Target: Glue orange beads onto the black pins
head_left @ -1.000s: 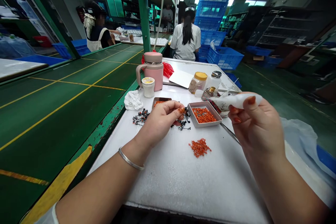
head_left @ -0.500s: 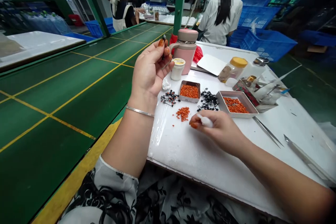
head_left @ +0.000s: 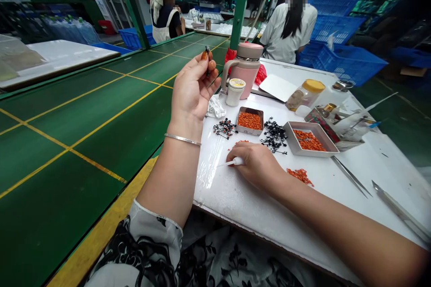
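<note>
Raised over the table's left side, my left hand pinches a small black part between thumb and fingertips. Low over the white tabletop, my right hand is closed around a small white bottle whose thin tip points left. Its fingers partly cover a pile of small orange pieces. Just beyond lie black parts with orange bits on them and a heap of plain black parts. A small box of orange pieces stands between these two groups.
A larger box holds orange pieces; another orange pile lies by my right forearm. Tweezers rest at right. A pink flask, white jar and yellow-lidded jar stand behind. A green belt runs along the left. Two people sit farther back.
My right hand has moved left with the white bottle, turning its tip left over the table. An orange pile by the forearm has come into view. My left hand still holds the black part.
</note>
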`<state>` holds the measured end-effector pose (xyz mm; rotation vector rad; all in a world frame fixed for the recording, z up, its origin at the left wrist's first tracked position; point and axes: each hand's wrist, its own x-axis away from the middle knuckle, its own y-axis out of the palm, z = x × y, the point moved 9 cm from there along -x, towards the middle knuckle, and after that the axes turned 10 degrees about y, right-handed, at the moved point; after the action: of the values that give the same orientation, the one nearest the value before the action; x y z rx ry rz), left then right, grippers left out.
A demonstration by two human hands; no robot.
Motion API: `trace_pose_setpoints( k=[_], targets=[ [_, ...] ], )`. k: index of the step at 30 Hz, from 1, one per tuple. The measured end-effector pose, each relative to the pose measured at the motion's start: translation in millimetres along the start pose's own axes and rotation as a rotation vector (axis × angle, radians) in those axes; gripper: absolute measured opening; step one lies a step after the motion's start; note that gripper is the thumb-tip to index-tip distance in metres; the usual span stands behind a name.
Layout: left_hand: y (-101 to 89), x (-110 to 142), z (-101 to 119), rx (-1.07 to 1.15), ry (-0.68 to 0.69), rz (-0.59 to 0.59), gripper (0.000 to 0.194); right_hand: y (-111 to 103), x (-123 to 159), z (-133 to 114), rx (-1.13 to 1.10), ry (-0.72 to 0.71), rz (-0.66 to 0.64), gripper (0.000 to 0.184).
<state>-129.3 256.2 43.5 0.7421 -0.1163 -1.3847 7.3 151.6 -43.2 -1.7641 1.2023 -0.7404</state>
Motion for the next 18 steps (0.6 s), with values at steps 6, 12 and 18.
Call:
trace_pose_setpoints(
  k=[6,12,18],
  targets=[
    [13.8,7,-7,0.045,-0.032,-0.055,0.011,-22,5,9,-0.307,0.088,-0.045,0.010],
    [69.7,50,-41,-0.107,-0.185,-0.364,0.017,-67,36,75,-0.957,0.386,0.009,0.022],
    [109.4,107,-86,-0.226,-0.371,-0.695,0.026,-85,60,124,-1.251,0.413,0.144,0.024]
  ],
)
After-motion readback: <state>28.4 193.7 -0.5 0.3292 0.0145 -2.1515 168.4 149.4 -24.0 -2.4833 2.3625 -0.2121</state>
